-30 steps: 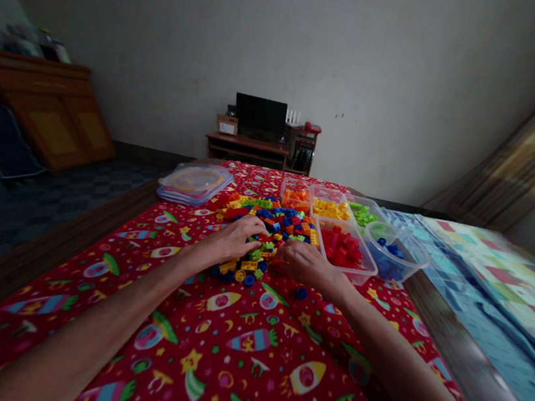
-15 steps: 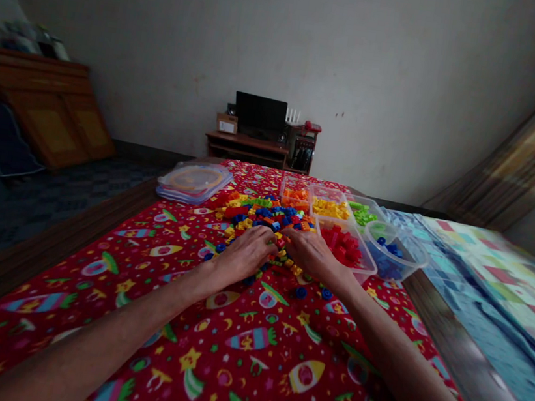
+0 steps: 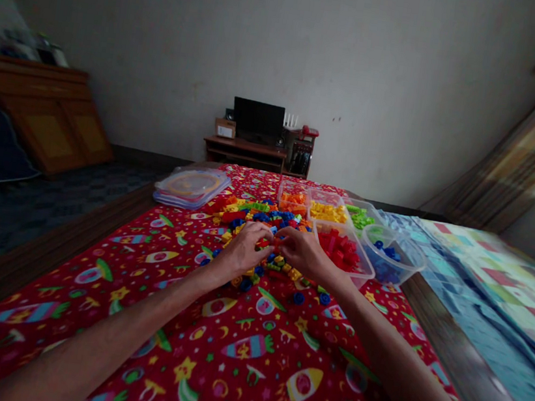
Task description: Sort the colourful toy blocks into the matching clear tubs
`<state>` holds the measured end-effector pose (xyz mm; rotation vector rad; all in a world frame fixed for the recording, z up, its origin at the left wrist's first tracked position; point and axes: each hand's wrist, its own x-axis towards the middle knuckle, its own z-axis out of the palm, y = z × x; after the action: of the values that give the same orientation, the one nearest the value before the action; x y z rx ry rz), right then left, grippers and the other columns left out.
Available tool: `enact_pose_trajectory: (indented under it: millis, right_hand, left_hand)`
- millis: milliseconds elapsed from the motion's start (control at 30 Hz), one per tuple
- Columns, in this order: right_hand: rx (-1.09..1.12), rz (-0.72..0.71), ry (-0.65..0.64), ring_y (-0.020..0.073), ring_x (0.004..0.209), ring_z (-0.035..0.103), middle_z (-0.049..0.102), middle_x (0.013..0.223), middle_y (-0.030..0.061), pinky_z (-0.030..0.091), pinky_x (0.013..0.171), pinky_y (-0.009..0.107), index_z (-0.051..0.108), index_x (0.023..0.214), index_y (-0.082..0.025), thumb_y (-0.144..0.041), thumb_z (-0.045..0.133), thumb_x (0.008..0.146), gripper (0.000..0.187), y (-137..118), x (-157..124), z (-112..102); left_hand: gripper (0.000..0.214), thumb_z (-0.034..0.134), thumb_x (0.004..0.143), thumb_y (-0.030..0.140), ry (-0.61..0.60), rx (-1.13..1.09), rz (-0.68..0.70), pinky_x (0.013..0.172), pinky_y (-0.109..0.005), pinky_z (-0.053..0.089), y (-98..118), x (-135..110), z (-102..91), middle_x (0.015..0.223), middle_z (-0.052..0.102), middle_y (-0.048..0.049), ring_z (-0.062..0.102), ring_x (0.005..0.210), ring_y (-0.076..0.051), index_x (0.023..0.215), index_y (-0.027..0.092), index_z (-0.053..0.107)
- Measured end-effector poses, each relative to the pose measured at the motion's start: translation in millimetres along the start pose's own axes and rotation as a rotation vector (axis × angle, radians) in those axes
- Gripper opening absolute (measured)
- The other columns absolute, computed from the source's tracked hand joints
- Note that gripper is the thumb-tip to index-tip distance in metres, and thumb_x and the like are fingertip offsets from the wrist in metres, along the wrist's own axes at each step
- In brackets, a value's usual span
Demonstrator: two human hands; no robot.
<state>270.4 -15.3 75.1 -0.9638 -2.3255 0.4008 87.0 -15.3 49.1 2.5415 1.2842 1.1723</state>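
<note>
Two bare hands of ours, left hand (image 3: 245, 250) and right hand (image 3: 306, 253), meet over a loose heap of multicoloured plastic toy bricks (image 3: 270, 215), fingertips close together by a small red plastic piece (image 3: 276, 242). Fingers on both are curled in, but honestly it's too tiny to tell which hand, if either, is clamped on it. The heap's on a red rocket-print cloth (image 3: 245, 368). To its right we've got a clear rectangular tub of red bricks (image 3: 361, 280) and a clear round tub of blue bricks (image 3: 409, 266); clear stacked lids (image 3: 193, 185) lie left
</note>
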Motion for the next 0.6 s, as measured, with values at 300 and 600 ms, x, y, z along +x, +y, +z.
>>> enact_pose_trajectory:
  millis: [300, 600]
  right_hand:
    - [-0.043, 0.051, 0.016, 0.0085, 0.055, 0.050, 0.062, 0.064, -0.0014, 0.031, 0.053, 0.018, 0.063, 0.096, -0.016, -0.012, 0.056, 0.078, 0.020, 2, 1, -7]
    - [-0.400, 0.157, 0.247, 0.0181, 0.076, 0.062, 0.069, 0.089, 0.0125, 0.043, 0.070, 0.027, 0.060, 0.114, -0.010, -0.017, 0.051, 0.083, 0.033, 39, 100, -63]
  left_hand:
    - [0.021, 0.052, 0.087, 0.030, -0.009, -0.082, -0.077, 0.082, -0.032, 0.050, 3, 1, -9.0, 0.088, 0.070, -0.0047, 0.064, 0.086, -0.020, 0.085, 0.018, 0.069]
    - [0.013, 0.060, 0.084, 0.028, -0.217, 0.289, 0.094, 0.082, -0.035, 0.045, -8, -12, -2.3, 0.092, 0.065, -0.0061, 0.057, 0.093, -0.022, 0.089, 0.019, 0.068]
